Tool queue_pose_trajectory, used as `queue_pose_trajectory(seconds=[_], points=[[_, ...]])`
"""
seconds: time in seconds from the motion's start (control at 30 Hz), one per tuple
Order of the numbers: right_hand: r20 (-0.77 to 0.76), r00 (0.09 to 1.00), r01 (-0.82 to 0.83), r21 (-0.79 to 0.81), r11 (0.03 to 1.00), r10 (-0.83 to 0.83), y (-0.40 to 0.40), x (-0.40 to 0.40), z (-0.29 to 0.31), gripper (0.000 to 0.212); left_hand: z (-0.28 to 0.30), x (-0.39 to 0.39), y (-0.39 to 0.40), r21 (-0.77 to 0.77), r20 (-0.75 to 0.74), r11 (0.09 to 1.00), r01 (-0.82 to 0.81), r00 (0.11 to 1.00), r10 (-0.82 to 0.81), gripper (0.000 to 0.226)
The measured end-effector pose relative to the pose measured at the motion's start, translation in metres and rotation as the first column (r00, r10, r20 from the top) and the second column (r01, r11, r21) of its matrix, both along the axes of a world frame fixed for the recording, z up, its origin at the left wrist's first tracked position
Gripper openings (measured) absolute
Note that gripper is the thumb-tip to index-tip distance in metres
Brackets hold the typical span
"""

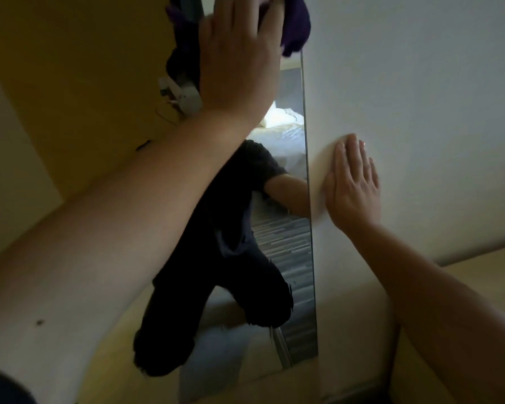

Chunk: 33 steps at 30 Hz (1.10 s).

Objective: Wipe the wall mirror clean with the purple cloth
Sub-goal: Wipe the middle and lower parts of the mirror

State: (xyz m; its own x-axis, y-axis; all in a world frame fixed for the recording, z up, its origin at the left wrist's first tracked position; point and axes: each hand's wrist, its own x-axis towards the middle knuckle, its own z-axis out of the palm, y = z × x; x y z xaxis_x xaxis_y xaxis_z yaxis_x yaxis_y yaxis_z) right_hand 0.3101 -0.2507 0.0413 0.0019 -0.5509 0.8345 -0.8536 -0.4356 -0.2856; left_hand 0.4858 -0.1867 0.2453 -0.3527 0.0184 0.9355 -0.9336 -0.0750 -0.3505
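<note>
Mirror is a tall narrow one fixed on the white wall, running up the middle of my view. My left hand is way up near the top, pressing the purple cloth against the glass, fingers wrapped over the bunched fabric. My right hand is flat and open on the wall just beside the mirror's right edge. Reflection shows my dark clothes and a bed with white sheets.
</note>
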Motion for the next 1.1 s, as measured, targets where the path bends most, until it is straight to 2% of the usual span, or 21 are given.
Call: queue_pose_trajectory(seconds=[0.07,0.17,0.23,0.33,0.43,0.57,0.73,0.83,0.93,1.0,1.1], points=[[0.006,1.000,-0.003,-0.013,1.000,0.003,0.000,0.000,0.000,0.056,0.008,-0.003,-0.003,-0.012,-0.009,0.997,-0.081,0.997,0.081,0.031],[0.031,0.999,-0.012,-0.040,0.999,0.013,-0.001,0.001,-0.001,0.055,-0.027,-0.004,-0.002,-0.005,0.094,0.998,-0.056,0.994,0.057,0.033],[0.048,0.999,-0.009,-0.064,0.998,0.012,-0.003,0.002,-0.002,0.054,-0.077,-0.004,0.003,0.036,0.173,0.999,-0.017,0.985,0.011,0.030],[0.049,0.999,-0.005,-0.099,0.995,0.010,-0.006,0.002,-0.004,0.055,-0.172,-0.004,0.014,0.205,0.261,0.979,-0.008,0.964,-0.047,0.033],[0.042,0.998,-0.033,-0.097,0.995,0.037,-0.004,-0.001,-0.004,0.053,-0.258,0.009,0.021,0.331,0.352,0.942,-0.053,0.933,-0.071,0.037],[0.033,0.998,-0.049,-0.095,0.994,0.052,-0.002,-0.002,-0.004,0.053,-0.328,0.019,0.029,0.493,0.375,0.864,-0.099,0.921,-0.108,0.045],[0.044,0.996,-0.080,-0.021,0.997,0.081,0.004,-0.002,-0.001,0.054,-0.335,0.013,0.037,0.559,0.291,0.828,-0.040,0.945,-0.150,0.045],[0.165,0.972,-0.171,-0.001,0.985,0.169,0.016,0.006,0.004,0.054,-0.328,0.010,0.047,0.604,0.227,0.797,-0.019,0.962,-0.150,0.047],[0.258,0.925,-0.272,-0.061,0.960,0.279,0.044,0.030,0.000,0.054,-0.328,0.026,0.061,0.628,0.114,0.778,0.025,0.986,-0.123,0.042],[0.184,0.902,-0.369,-0.146,0.918,0.391,0.068,0.054,-0.015,0.053,-0.334,0.052,0.078,0.635,0.045,0.771,0.047,0.994,-0.098,0.037],[-0.033,0.854,-0.512,-0.225,0.829,0.519,0.098,0.089,-0.050,0.049,-0.344,0.103,0.112,0.625,0.010,0.780,0.024,0.999,-0.039,0.034]])
